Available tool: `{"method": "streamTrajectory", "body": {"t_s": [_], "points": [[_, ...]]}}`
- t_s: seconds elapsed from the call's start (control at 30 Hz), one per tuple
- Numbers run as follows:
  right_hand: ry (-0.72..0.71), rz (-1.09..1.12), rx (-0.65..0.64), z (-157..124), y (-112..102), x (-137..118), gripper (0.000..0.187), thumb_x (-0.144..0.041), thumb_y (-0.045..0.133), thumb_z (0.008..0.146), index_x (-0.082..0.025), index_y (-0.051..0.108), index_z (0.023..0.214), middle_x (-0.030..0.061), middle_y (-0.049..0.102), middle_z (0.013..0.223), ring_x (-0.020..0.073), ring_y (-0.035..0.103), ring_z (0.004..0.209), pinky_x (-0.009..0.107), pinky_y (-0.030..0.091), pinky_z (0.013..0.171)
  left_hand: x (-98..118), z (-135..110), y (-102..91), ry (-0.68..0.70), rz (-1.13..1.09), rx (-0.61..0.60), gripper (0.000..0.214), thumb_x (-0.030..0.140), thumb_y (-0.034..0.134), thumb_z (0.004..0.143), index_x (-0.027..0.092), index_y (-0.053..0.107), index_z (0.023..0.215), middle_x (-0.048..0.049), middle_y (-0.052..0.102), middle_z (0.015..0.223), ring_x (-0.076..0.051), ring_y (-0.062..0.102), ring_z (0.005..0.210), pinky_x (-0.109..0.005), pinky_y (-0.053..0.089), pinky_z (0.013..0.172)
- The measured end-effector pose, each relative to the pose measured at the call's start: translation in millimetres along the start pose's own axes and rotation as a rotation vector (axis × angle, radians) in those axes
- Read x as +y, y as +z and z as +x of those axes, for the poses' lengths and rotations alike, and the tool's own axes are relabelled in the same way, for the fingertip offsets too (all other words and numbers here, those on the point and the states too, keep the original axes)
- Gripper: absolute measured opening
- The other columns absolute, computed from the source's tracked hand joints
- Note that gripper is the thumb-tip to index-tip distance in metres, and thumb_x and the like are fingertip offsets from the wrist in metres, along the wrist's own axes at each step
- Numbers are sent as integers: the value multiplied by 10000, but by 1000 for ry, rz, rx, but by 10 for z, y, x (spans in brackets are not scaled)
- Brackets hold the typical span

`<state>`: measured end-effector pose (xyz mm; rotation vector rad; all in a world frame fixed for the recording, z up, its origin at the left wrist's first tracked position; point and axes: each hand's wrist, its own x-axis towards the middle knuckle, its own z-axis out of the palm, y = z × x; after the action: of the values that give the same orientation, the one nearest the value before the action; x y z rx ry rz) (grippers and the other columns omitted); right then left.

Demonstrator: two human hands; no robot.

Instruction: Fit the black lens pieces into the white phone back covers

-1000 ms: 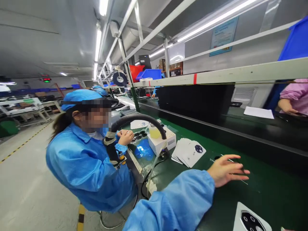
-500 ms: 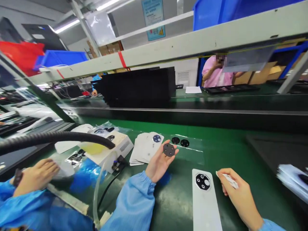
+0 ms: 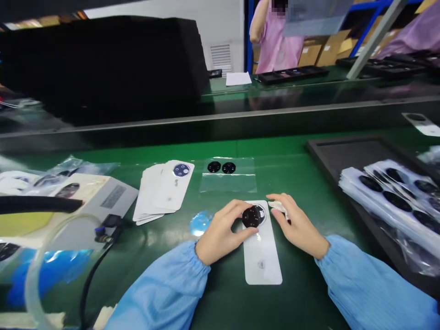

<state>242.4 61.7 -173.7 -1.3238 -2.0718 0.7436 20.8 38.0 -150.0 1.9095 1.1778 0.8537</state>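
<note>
My left hand (image 3: 222, 232) has its fingers on a round black lens piece (image 3: 253, 216), pressing it onto the top of a white phone-shaped card (image 3: 261, 259) lying on the green bench mat (image 3: 220, 149). My right hand (image 3: 297, 224) stands just right of the piece, pinching a small white wipe (image 3: 278, 208). Behind the hands, a fanned stack of white cards (image 3: 161, 192) lies to the left. Two black discs (image 3: 221, 167) sit on a clear film sheet (image 3: 228, 183).
A dark tray (image 3: 343, 156) at right holds bagged strips of black discs (image 3: 388, 199). A white box unit (image 3: 99, 206) with a black hose (image 3: 34, 205) stands at left. Beyond a black stack (image 3: 103, 64), a person in pink (image 3: 277, 46) stands across the line.
My view has swung right, bringing the tray in. The black piece has gone from my left palm onto the white card, and my hands have come together over it.
</note>
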Motion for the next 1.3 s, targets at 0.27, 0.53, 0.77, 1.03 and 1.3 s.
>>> {"method": "streamTrajectory", "body": {"t_s": [0.27,0.53,0.77,1.03,1.3], "points": [[-36,-96,-205,-40,-78,-11,529,-286,686,834,-258,426,1293,62,574,1107,267,493,1098,459,423,961,-141,77,186,113,243,-19,518,229,669,859,228,451,1329,-53,604,1243,-198,556,1163,-367,476,998],[-54,-173,-204,-30,-45,-12,492,-304,686,850,-260,461,1285,32,590,1001,239,528,987,459,389,964,-205,56,218,49,262,15,504,266,640,882,256,434,1342,-57,614,1230,-213,575,1129,-377,494,956],[-42,-155,-238,-8,-79,-44,515,-293,681,863,-289,443,1320,18,567,958,234,499,957,447,375,946,-207,63,253,48,308,28,520,245,653,875,234,423,1342,-55,619,1207,-204,562,1094,-355,488,939],[-43,-189,-266,-9,-84,-49,503,-334,625,897,-301,424,1356,20,587,948,239,510,952,435,395,913,-209,47,261,52,329,32,531,291,640,887,238,403,1359,-62,619,1176,-212,573,1061,-364,500,908],[-32,-183,-285,-3,-82,-51,419,-306,639,893,-244,462,1267,22,584,982,232,482,957,424,372,934,-165,61,280,19,343,53,456,285,664,870,231,474,1281,-53,626,1157,-209,576,1063,-359,498,912]]}}
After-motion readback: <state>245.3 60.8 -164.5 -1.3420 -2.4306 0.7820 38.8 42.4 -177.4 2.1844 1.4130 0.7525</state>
